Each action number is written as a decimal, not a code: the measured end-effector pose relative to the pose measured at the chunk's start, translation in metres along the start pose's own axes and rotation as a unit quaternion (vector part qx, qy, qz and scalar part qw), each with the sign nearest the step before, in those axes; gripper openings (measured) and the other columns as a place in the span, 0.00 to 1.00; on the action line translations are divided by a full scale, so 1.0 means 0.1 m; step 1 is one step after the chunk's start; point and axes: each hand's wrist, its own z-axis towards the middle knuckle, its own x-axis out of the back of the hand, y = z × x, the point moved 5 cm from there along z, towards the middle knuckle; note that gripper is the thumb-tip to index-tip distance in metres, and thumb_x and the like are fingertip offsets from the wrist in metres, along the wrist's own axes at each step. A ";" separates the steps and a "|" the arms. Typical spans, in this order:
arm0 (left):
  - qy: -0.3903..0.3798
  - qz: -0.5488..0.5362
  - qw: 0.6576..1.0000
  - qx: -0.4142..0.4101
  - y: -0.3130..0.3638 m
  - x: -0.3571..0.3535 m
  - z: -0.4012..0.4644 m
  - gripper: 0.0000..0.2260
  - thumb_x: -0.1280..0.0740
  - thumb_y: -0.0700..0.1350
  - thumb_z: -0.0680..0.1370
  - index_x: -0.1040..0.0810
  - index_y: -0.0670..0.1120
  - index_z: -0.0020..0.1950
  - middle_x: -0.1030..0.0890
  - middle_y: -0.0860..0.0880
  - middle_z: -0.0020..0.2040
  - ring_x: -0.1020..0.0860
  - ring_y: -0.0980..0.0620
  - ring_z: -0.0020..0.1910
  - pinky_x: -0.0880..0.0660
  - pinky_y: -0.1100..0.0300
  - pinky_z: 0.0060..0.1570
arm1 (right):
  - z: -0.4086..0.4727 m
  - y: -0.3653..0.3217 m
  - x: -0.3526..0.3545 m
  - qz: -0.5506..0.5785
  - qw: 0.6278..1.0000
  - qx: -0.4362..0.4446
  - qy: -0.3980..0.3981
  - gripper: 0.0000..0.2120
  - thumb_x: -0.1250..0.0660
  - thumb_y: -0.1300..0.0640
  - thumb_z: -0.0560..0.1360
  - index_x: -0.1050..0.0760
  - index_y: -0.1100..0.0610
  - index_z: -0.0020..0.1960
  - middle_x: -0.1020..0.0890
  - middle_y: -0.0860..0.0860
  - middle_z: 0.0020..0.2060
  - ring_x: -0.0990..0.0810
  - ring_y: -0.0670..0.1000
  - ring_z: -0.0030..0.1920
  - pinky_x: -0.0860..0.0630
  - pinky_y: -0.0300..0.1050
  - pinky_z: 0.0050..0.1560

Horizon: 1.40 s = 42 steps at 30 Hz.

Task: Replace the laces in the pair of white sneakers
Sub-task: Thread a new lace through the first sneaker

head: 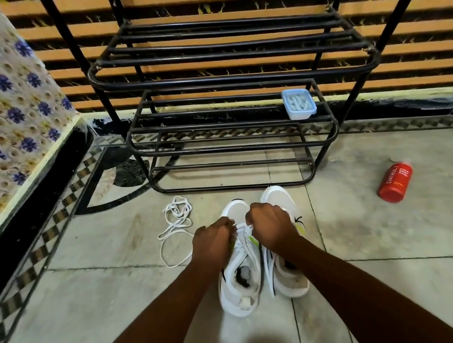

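Lower middle of the frame: two white sneakers side by side on the tile floor. Left hand [214, 244] and right hand [272, 227] are both curled tight over the left sneaker [241, 276], pinching its lace [246, 229]. Right sneaker [284, 271] is touching it. A loose lace [174, 227] lies just left.

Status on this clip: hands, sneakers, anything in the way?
Both hands, left and right, pinching lace on left sneaker. Right sneaker beside it. Loose lace left on floor. Nothing in the way.
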 end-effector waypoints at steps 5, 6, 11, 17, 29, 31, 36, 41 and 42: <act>-0.018 -0.022 0.999 0.034 0.01 0.00 0.01 0.11 0.35 0.44 0.79 0.21 0.53 0.59 0.19 0.54 0.59 0.19 0.49 0.57 0.25 0.54 0.57 | 0.00 -0.03 0.03 -0.014 1.000 -0.010 0.011 0.13 0.37 0.64 0.73 0.22 0.54 0.55 0.18 0.52 0.53 0.17 0.60 0.52 0.22 0.49 0.49; -0.021 -0.026 0.999 0.039 0.01 0.00 0.03 0.11 0.35 0.44 0.78 0.21 0.53 0.59 0.18 0.54 0.58 0.18 0.49 0.58 0.24 0.54 0.57 | -0.01 -0.04 0.04 -0.019 1.000 -0.009 0.015 0.13 0.37 0.64 0.74 0.23 0.54 0.56 0.18 0.53 0.53 0.17 0.61 0.52 0.21 0.50 0.49; -0.026 -0.043 0.997 0.052 -0.03 -0.04 0.04 0.13 0.35 0.44 0.78 0.22 0.54 0.61 0.17 0.55 0.59 0.19 0.49 0.60 0.24 0.53 0.59 | -0.02 -0.09 0.08 -0.045 0.999 0.001 0.013 0.12 0.39 0.67 0.75 0.22 0.56 0.54 0.21 0.53 0.53 0.18 0.62 0.52 0.22 0.51 0.48; -0.019 -0.053 0.997 0.054 -0.06 -0.03 0.03 0.14 0.33 0.46 0.78 0.22 0.55 0.63 0.18 0.56 0.61 0.19 0.49 0.60 0.24 0.55 0.59 | -0.05 -0.17 0.11 -0.093 0.996 0.007 0.009 0.11 0.39 0.67 0.76 0.22 0.57 0.54 0.23 0.54 0.54 0.17 0.62 0.52 0.25 0.49 0.44; -0.011 -0.149 0.988 0.043 -0.07 0.06 0.08 0.14 0.30 0.42 0.72 0.18 0.54 0.56 0.15 0.58 0.51 0.16 0.54 0.51 0.20 0.56 0.55 | -0.11 0.16 0.18 0.083 0.991 0.028 0.100 0.11 0.37 0.58 0.77 0.17 0.51 0.53 0.21 0.49 0.48 0.18 0.58 0.50 0.21 0.48 0.45; 0.029 -0.211 0.976 0.046 -0.11 0.21 0.11 0.13 0.29 0.40 0.73 0.15 0.52 0.54 0.14 0.58 0.50 0.16 0.57 0.50 0.20 0.58 0.54 | -0.15 0.23 0.27 0.190 0.969 0.026 0.153 0.14 0.38 0.60 0.75 0.16 0.52 0.52 0.18 0.49 0.44 0.18 0.56 0.46 0.19 0.52 0.46; 0.134 -0.377 0.916 0.024 0.03 0.81 0.12 0.12 0.30 0.29 0.78 0.14 0.46 0.47 0.13 0.52 0.42 0.14 0.53 0.43 0.17 0.51 0.50 | -0.30 0.21 0.77 0.424 0.871 0.031 0.245 0.15 0.37 0.64 0.79 0.18 0.52 0.60 0.15 0.45 0.38 0.16 0.49 0.40 0.18 0.50 0.50; 0.150 -0.541 0.828 -0.001 0.42 1.66 0.02 0.13 0.29 0.29 0.78 0.24 0.39 0.60 0.13 0.41 0.45 0.13 0.45 0.43 0.17 0.57 0.47 | -0.44 0.04 1.48 0.511 0.810 0.060 0.282 0.08 0.34 0.64 0.80 0.16 0.58 0.53 0.13 0.48 0.41 0.14 0.47 0.43 0.18 0.47 0.50; 0.162 -0.553 0.818 -0.002 0.50 1.88 -0.01 0.13 0.30 0.28 0.78 0.24 0.37 0.61 0.14 0.39 0.48 0.12 0.45 0.43 0.17 0.58 0.47 | -0.51 0.01 1.68 0.517 0.802 0.069 0.291 0.08 0.34 0.64 0.80 0.16 0.59 0.52 0.13 0.48 0.41 0.14 0.47 0.43 0.19 0.44 0.49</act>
